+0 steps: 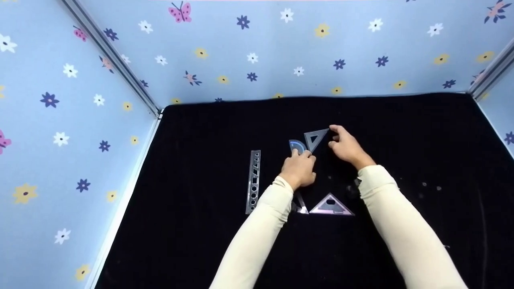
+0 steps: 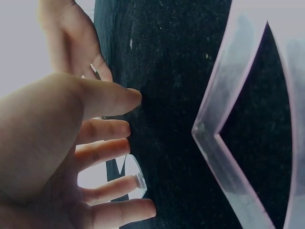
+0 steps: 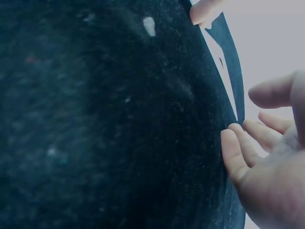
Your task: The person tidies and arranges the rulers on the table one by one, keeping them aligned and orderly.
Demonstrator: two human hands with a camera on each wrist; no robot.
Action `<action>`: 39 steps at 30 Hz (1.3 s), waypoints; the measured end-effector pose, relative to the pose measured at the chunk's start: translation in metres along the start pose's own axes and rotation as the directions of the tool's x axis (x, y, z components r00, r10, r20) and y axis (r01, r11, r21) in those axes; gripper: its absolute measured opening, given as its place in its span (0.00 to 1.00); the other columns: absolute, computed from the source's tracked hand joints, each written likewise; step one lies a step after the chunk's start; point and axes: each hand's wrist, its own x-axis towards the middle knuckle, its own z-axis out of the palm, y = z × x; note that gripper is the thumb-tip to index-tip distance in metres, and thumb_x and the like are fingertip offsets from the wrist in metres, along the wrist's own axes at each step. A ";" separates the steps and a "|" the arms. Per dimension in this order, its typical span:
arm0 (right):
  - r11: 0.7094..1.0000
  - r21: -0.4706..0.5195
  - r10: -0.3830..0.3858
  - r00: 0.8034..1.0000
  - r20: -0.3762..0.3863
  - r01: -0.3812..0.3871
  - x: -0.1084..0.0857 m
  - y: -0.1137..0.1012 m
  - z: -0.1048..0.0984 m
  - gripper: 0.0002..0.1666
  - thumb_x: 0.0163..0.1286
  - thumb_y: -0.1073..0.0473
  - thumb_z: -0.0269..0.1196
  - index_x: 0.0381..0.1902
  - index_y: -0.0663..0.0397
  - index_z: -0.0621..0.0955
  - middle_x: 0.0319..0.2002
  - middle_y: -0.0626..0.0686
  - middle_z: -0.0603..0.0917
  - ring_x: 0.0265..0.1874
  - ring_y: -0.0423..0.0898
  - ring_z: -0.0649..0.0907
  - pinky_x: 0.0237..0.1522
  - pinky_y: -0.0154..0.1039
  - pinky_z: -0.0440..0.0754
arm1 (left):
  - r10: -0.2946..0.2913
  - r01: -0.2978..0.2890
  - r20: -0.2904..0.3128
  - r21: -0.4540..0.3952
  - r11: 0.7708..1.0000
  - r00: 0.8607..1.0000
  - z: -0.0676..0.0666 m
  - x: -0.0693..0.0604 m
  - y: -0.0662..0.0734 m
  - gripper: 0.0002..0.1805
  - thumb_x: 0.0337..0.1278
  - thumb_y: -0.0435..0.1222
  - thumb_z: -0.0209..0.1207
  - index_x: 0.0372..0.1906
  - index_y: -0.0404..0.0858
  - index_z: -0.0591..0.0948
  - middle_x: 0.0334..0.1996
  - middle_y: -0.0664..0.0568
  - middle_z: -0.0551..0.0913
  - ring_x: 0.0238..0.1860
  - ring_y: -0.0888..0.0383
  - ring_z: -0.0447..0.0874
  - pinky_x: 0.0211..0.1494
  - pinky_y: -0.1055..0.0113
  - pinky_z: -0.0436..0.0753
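In the head view my left hand (image 1: 299, 168) reaches over a clear blue-marked protractor (image 1: 296, 144), fingertips resting on it and close to the lower corner of a small clear set square (image 1: 320, 136). My right hand (image 1: 346, 146) touches that set square's right tip with a fingertip; its thumb stands apart. The left wrist view shows the left fingers mostly straight, with the protractor (image 2: 135, 167) beyond them. In the right wrist view the right fingers (image 3: 233, 152) meet the set square's tip (image 3: 233, 107), and a left fingertip (image 3: 205, 12) touches its other end.
A clear stencil ruler (image 1: 250, 172) with cut-out shapes lies at the left. Nearer me lie a pink-edged set square (image 1: 331, 209) and another clear piece (image 1: 302, 209), partly hidden by the left sleeve. Black cloth (image 1: 200, 160) covers the surface; flowered walls (image 1: 273, 44) enclose it.
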 end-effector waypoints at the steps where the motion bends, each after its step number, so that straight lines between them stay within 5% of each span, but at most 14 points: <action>1: 1.000 -0.014 0.006 1.000 0.021 -0.006 0.001 -0.001 0.000 0.36 0.72 0.68 0.54 0.75 0.64 0.60 0.71 0.66 0.66 0.66 0.62 0.71 0.66 0.55 0.69 | 0.000 0.000 0.003 -0.002 1.000 1.000 0.000 0.000 0.000 0.27 0.62 0.50 0.60 0.65 0.46 0.78 0.65 0.54 0.74 0.63 0.46 0.69 0.49 0.54 0.81; 7: 0.997 -0.080 0.023 0.997 0.070 -0.017 0.005 -0.001 -0.001 0.40 0.72 0.65 0.55 0.78 0.61 0.54 0.72 0.70 0.64 0.67 0.63 0.69 0.67 0.57 0.67 | -0.001 0.001 -0.008 -0.002 1.000 1.000 0.003 0.001 0.000 0.26 0.62 0.49 0.60 0.64 0.46 0.79 0.65 0.55 0.74 0.62 0.46 0.69 0.50 0.54 0.81; 18: 0.982 -0.188 0.019 0.999 0.050 -0.009 0.007 0.000 -0.002 0.38 0.71 0.65 0.56 0.77 0.61 0.59 0.70 0.68 0.67 0.66 0.63 0.70 0.66 0.57 0.68 | 0.005 -0.005 -0.016 0.003 1.000 1.000 0.005 0.001 0.003 0.27 0.60 0.50 0.61 0.64 0.47 0.79 0.70 0.57 0.72 0.64 0.48 0.70 0.53 0.55 0.81; 27: 0.947 -0.318 -0.023 0.998 0.065 0.043 0.006 0.000 0.000 0.38 0.69 0.63 0.58 0.75 0.63 0.62 0.71 0.65 0.67 0.67 0.67 0.63 0.69 0.60 0.61 | 0.009 -0.009 0.000 -0.073 0.997 1.000 0.001 -0.001 0.001 0.27 0.61 0.50 0.61 0.64 0.47 0.80 0.71 0.56 0.70 0.63 0.48 0.71 0.54 0.57 0.81; 39: 0.935 -0.349 -0.030 0.995 0.099 0.063 0.006 -0.003 0.004 0.38 0.70 0.63 0.58 0.75 0.65 0.61 0.73 0.65 0.65 0.67 0.68 0.63 0.69 0.59 0.61 | 0.012 -0.009 0.025 -0.116 0.993 1.000 0.002 -0.003 -0.001 0.25 0.65 0.51 0.59 0.61 0.42 0.82 0.70 0.46 0.71 0.65 0.46 0.70 0.62 0.58 0.77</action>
